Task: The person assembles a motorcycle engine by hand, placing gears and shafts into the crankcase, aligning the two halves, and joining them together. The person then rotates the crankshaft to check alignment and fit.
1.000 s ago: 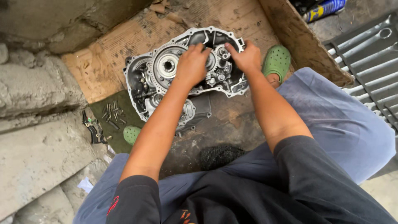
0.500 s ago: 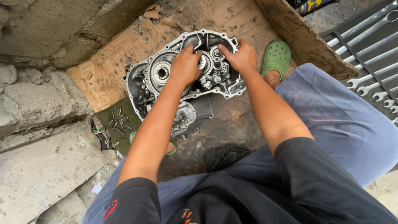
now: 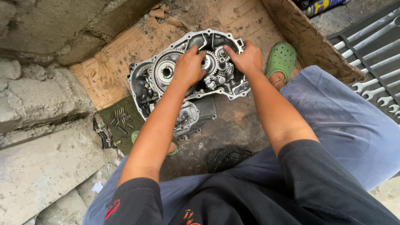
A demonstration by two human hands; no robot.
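An open grey metal engine case (image 3: 143, 81) with gears inside lies on flattened cardboard (image 3: 112, 58) on the ground. My left hand (image 3: 189, 66) rests on the gears in the middle of the case, its fingers curled around a gear by the large ring gear (image 3: 166, 71). My right hand (image 3: 246, 58) grips the case's right side next to small gears (image 3: 221, 66). What the fingers pinch is hidden.
A dark cloth (image 3: 121, 118) with several bolts lies left of the case, a black bracket (image 3: 103, 135) beside it. A case cover (image 3: 196, 116) lies under my left arm. Green clogs (image 3: 281, 58) are on my feet. Wrenches (image 3: 371, 62) lie in a roll at right. Concrete blocks (image 3: 37, 96) stand left.
The view has shifted slightly. My left hand has slid a little to the right onto the centre gears, and my right hand has stayed on the case's right side.
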